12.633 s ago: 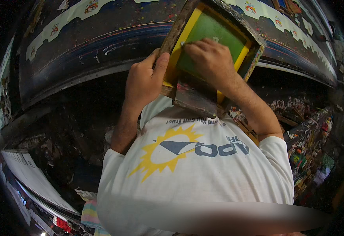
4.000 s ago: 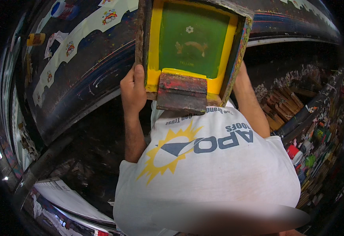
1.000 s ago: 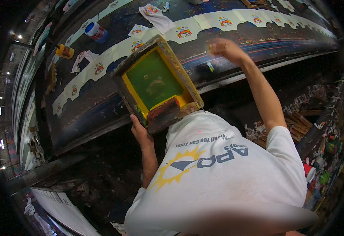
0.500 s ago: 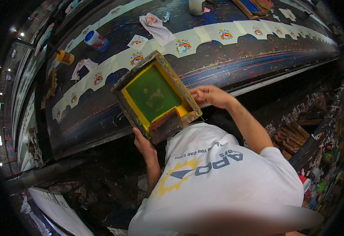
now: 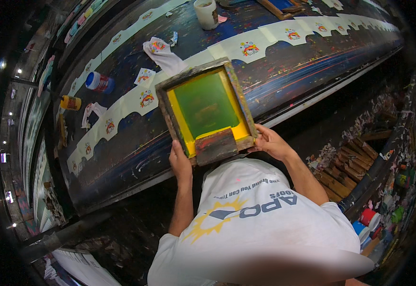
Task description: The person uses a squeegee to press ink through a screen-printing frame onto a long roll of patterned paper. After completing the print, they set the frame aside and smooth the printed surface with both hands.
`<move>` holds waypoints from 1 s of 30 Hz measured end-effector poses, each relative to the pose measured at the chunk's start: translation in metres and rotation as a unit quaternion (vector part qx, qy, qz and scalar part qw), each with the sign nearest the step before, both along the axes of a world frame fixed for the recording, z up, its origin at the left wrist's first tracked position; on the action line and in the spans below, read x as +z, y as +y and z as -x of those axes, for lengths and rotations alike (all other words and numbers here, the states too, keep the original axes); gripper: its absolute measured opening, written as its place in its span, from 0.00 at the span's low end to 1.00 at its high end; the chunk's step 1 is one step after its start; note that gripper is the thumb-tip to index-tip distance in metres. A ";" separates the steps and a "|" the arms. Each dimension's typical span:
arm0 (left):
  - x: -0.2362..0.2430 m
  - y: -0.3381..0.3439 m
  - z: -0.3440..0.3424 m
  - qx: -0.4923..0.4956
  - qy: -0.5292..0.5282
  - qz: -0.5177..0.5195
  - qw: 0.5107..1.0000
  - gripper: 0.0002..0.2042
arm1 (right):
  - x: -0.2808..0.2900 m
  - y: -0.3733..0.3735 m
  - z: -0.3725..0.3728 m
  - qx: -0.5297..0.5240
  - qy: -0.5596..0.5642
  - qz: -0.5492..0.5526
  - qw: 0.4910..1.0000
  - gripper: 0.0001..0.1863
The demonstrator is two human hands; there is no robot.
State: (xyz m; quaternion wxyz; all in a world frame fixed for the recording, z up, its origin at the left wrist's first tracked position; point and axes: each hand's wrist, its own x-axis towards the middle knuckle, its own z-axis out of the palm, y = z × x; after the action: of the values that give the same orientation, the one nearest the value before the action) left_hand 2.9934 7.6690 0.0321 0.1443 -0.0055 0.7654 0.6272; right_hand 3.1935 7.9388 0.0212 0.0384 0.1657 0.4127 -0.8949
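A wooden-framed printing screen [image 5: 240,100] is held up in front of me, tilted, between both hands. Its mesh [image 5: 205,97] is green, with yellow ink [image 5: 241,131] along the inner edges. A dark, paint-stained squeegee [image 5: 216,147], or block like one, rests at the screen's near end. My left hand [image 5: 181,162] grips the frame's near left side, thumb up along the rail. Around the near right corner, my right hand [image 5: 273,144] is closed on the wood; some of its fingers are hidden beneath.
Beyond the screen runs a long dark table [image 5: 136,159] bearing a row of printed white fabric pieces [image 5: 249,49]. On it stand a blue-lidded jar [image 5: 99,83], a yellow container [image 5: 70,103], a white tub [image 5: 206,14] and a crumpled cloth [image 5: 165,55]. Wooden frames [image 5: 343,174] lie at the right.
The screen has turned clockwise and sits more squarely before me. My right hand, earlier beside the frame's right edge with bent fingers, now grips its near right corner. My left hand keeps its hold.
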 end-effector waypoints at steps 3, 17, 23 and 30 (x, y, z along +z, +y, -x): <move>0.009 0.047 0.007 -0.079 -0.007 0.034 0.996 0.29 | -0.003 0.029 -0.013 -0.088 -0.005 -0.005 0.996 0.42; 0.021 0.202 -0.004 -0.261 -0.079 0.031 0.961 0.35 | -0.024 0.275 0.009 -0.196 0.063 -0.072 0.976 0.30; 0.004 0.214 -0.040 -0.207 -0.131 0.055 0.968 0.29 | -0.026 0.380 0.072 -0.167 0.077 -0.104 0.978 0.24; -0.003 0.217 -0.083 -0.085 -0.159 0.043 0.983 0.25 | -0.054 0.443 0.156 -0.147 0.080 -0.064 0.984 0.23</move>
State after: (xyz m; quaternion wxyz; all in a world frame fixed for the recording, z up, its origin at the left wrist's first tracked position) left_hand 3.0761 7.8859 0.0295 0.3167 -0.0463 0.7568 0.5699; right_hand 3.0376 8.3817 -0.0325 -0.1373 0.1545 0.4418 -0.8730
